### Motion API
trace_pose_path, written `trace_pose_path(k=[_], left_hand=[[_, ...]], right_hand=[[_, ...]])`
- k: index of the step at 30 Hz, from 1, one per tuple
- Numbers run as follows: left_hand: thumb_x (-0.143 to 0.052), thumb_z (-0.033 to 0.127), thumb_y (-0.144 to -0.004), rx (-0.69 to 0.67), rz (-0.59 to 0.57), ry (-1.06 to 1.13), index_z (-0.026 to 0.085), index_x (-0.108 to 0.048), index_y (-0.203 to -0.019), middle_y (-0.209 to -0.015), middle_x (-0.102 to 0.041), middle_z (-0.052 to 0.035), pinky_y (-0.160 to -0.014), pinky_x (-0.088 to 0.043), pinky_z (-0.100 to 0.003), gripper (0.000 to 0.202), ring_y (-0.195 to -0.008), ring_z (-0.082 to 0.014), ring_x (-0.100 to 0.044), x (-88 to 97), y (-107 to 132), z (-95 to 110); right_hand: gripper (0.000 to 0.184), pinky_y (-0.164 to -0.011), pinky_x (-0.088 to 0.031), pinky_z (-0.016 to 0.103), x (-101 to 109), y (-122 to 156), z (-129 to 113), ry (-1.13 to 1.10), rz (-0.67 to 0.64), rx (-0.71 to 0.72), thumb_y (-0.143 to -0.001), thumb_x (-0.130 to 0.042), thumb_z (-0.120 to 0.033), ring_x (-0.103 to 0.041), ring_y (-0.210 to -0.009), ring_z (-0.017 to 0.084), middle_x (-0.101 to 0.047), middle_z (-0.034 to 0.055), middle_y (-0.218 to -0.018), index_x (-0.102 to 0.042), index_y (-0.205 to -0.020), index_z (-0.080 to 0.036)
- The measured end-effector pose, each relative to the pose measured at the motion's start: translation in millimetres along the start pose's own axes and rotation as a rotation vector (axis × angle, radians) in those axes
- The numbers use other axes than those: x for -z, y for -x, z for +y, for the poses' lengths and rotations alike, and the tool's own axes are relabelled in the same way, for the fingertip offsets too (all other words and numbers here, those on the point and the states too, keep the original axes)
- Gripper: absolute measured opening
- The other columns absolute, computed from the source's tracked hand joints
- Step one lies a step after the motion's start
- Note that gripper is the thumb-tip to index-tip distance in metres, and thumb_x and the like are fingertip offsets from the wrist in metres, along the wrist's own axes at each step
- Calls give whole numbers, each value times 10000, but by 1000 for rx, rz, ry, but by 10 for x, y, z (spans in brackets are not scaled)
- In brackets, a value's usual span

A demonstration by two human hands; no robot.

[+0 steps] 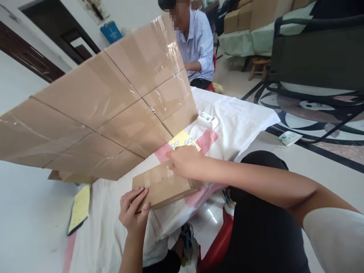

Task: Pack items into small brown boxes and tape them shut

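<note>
A closed brown cardboard box [166, 187] lies flat on the cloth in front of me. My left hand [135, 206] grips its left end, fingers on top and thumb at the near side. Over the far right part of the lid is my right hand [184, 161], its fingers curled in. Whatever those fingers pinch, if anything, is hidden. A glossy strip of clear tape seems to run across the lid beneath that hand. Just beyond it lies a yellow sheet [182, 139] with small printed shapes, partly covered by the hand.
A tall taped cardboard partition [113, 102] stands across the table behind the box. A white device [208, 120] sits by its right end on the white tablecloth [241, 117]. A yellow pad [79, 206] is at the left. Another person [196, 41] sits beyond the partition.
</note>
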State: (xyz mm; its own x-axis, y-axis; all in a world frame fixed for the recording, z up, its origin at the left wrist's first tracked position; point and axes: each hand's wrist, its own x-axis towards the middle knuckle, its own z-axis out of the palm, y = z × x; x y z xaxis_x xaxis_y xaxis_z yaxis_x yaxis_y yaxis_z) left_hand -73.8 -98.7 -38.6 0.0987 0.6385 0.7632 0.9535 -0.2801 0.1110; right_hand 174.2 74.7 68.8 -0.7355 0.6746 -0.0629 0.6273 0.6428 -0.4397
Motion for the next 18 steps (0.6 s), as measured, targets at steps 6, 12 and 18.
trace_pose_path(k=[6, 12, 18], left_hand=[[-611, 175, -909, -1, 44, 55, 246, -732, -1114, -1091, -730, -107, -862, -579, -501, 248, -1008, -296, -703, -78, -49, -14], [-580, 160, -912, -33, 12, -23, 357, -647, -1336, -1211, -672, -108, -848, -597, -534, 473, -1066, -319, -672, -83, 31, -23], [-591, 171, -895, 95, 124, -124, 376, -433, -1571, -1321, -591, -160, -786, -636, -588, 724, -1095, -373, -656, -247, 424, -211]], right_hand=[[582, -997, -513, 522, -6, 372, -133, 166, -10, 100, -947, -608, -464, -603, -1272, 398, -619, 181, -1437, -585, -1473, -216], [1128, -996, -491, 623, -239, 545, 100, 103, -46, 190, -609, -886, -530, -430, -1382, 512, -420, 247, -1553, -404, -1603, -305], [863, -1141, -451, 427, 255, 1260, 1057, -275, 436, 19, -780, -768, -412, -495, -1377, 354, -432, 169, -1489, -438, -1575, -345]])
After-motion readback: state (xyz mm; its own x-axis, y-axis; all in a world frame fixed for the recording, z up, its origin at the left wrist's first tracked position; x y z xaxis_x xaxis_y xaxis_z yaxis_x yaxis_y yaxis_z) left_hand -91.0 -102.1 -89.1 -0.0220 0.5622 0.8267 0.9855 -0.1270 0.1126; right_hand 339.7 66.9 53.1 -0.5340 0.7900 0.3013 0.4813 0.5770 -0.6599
